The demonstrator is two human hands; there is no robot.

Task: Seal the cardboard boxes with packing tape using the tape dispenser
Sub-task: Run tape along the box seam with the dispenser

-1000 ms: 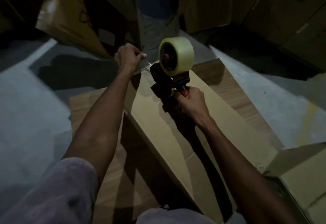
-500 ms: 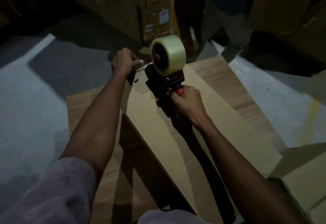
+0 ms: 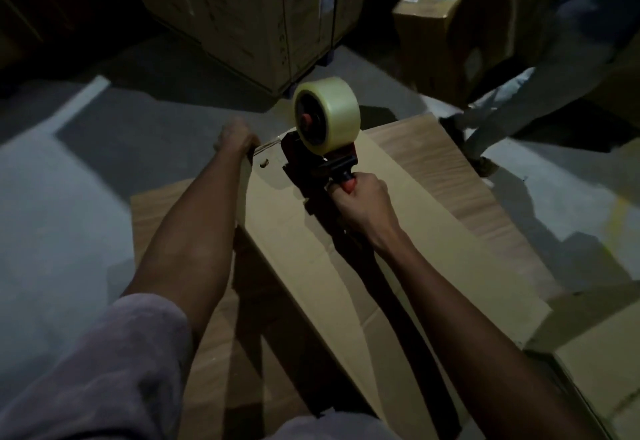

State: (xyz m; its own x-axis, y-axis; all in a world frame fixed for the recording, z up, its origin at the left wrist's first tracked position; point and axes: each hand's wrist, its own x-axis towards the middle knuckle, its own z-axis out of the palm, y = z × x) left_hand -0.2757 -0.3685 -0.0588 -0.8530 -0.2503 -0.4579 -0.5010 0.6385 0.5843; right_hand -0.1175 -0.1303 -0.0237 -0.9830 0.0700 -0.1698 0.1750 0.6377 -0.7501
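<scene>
A long, flat cardboard box (image 3: 408,231) stretches away from me on the floor. My right hand (image 3: 363,200) grips the red handle of the tape dispenser (image 3: 318,162), whose clear tape roll (image 3: 329,113) stands above the box's far end. The dispenser's front rests on the box top. My left hand (image 3: 235,136) curls over the far left corner of the box and pinches the loose end of the tape (image 3: 270,143) against the edge. A short strip of tape runs between my left hand and the dispenser.
Flattened cardboard sheets (image 3: 156,211) lie under the box. Large printed cartons (image 3: 242,6) stand behind. Another person (image 3: 540,68) walks at the right carrying a box (image 3: 440,16). Another carton (image 3: 602,373) sits at the lower right. Grey concrete floor (image 3: 62,214) lies to the left.
My left hand has lowered the tape end onto the box's far corner, and the dispenser has come down with it. The person behind has moved to the right.
</scene>
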